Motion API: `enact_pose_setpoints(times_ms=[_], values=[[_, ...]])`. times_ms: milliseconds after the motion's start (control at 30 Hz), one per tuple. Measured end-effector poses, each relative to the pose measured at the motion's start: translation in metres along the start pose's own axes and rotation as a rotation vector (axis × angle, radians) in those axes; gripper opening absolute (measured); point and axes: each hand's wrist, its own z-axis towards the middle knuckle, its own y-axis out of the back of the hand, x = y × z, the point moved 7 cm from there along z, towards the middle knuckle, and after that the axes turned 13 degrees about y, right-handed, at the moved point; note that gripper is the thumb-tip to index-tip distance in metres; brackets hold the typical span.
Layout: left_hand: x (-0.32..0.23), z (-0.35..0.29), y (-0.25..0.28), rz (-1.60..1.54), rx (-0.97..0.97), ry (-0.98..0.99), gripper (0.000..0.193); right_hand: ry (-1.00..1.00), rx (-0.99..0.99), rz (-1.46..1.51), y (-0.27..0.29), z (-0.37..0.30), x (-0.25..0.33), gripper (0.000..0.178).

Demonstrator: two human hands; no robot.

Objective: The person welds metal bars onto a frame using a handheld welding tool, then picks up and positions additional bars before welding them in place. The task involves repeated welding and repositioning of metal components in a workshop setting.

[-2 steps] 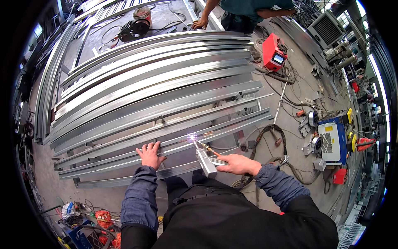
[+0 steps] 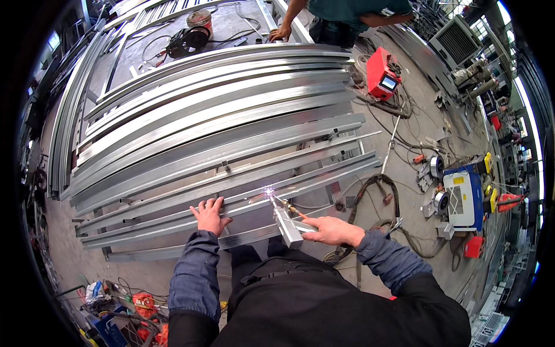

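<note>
My right hand is closed around the grip of a silver handheld welding gun. The gun's nozzle points away from me and reaches a metal rail, where a bright violet-white spark glows at the tip. Fingers spread, my left hand lies on the same rail, left of the spark, with nothing in its grasp. Several long galvanized rails lie roughly parallel beyond, bending with the lens.
Across the rails, another person's hand rests on a metal frame. A red machine with a small screen stands on the right floor. Hoses coil near a blue-and-white machine. At the far left sit a bucket and a black reel.
The spark at the nozzle has shifted very slightly to the right, and its glints now spread to the left too. Both hands look otherwise unmoved.
</note>
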Motion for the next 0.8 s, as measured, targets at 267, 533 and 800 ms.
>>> enact_pose_setpoints(times_ms=[267, 533, 800], values=[[0.002, -0.01, -0.007, -0.008, -0.017, -0.031, 0.092, 0.017, -0.058, 0.164, -0.03, -0.034, 0.018, 0.062], [0.002, -0.019, -0.002, 0.06, -0.047, -0.078, 0.093, -0.073, -0.175, 0.139, -0.057, -0.046, 0.027, 0.068], [-0.01, -0.002, -0.012, -0.002, -0.043, -0.089, 0.094, -0.036, -0.123, 0.342, -0.009, -0.041, 0.035, 0.06]])
